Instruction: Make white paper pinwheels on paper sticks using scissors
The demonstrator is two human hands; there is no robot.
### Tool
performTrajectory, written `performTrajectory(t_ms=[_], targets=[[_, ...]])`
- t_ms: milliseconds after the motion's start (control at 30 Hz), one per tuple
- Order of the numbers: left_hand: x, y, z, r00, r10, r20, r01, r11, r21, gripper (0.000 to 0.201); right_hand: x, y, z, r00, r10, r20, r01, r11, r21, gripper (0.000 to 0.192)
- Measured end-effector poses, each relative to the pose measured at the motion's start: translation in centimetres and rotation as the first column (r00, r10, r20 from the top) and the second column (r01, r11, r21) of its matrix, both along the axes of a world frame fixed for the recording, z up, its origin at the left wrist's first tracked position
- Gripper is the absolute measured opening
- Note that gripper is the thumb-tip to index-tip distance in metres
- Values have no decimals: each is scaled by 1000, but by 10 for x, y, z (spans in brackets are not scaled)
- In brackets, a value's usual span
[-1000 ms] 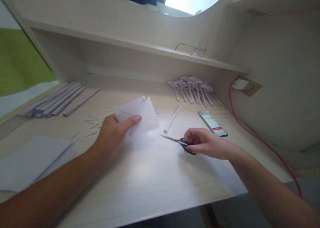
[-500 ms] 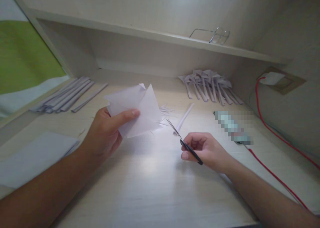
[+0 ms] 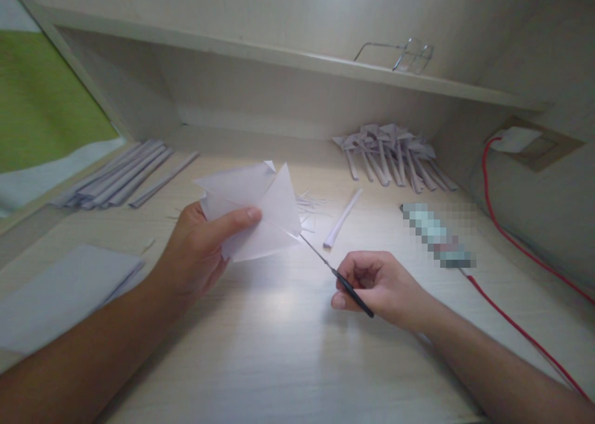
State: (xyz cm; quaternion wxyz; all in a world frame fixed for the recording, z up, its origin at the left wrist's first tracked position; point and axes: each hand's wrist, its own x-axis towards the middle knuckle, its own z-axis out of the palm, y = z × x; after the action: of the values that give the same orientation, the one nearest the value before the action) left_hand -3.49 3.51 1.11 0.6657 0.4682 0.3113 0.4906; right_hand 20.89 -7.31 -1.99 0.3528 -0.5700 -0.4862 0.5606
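Note:
My left hand (image 3: 204,244) grips a white piece of paper (image 3: 279,207) with slits in it, the thumb pressed flat near its middle. The sheet is held up above the desk, split into pointed flaps. In my right hand (image 3: 376,287) is a pair of scissors (image 3: 346,287) with black handles. Their blade tips meet the lower right corner of the paper; whether they touch it I cannot tell. Behind the paper lie thin paper scraps (image 3: 311,202). A single rolled paper stick (image 3: 343,218) rests on the desk just beyond the scissors.
Rolled paper sticks (image 3: 116,176) lie in a pile at the left, above stacked white sheets (image 3: 65,294). Several paper pinwheels on sticks (image 3: 390,154) lie at the back right. A blurred phone (image 3: 437,235) has a red cable (image 3: 515,325). A wire holder (image 3: 409,55) stands on the shelf.
The scissors have moved left and slightly down, so their tips now reach the paper's corner, and their blades look closer together. My left hand holds the paper almost as before.

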Motion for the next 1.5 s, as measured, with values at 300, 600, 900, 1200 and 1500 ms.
performTrajectory(t_ms=[300, 600, 900, 1200, 1500], targets=[[1, -1, -1, 1000, -2, 4, 2, 1000, -17, 34, -1, 0, -2, 1000, -5, 13, 5, 1000, 8, 35], [1, -1, 0, 999, 21, -39, -23, 999, -33, 24, -1, -2, 2, 996, 11, 92, -12, 1000, 13, 41], [0, 3, -6, 942, -58, -330, 42, 998, -54, 27, 15, 7, 15, 955, -247, 163, 198, 944, 265, 35], [10, -16, -3, 613, -499, -613, 481, 851, -212, 16, -7, 1, 13, 979, -192, -66, 202, 932, 302, 28], [12, -15, -9, 910, -248, -332, 230, 969, -92, 22, -11, 2, 7, 956, -289, -38, 284, 894, 347, 28]])
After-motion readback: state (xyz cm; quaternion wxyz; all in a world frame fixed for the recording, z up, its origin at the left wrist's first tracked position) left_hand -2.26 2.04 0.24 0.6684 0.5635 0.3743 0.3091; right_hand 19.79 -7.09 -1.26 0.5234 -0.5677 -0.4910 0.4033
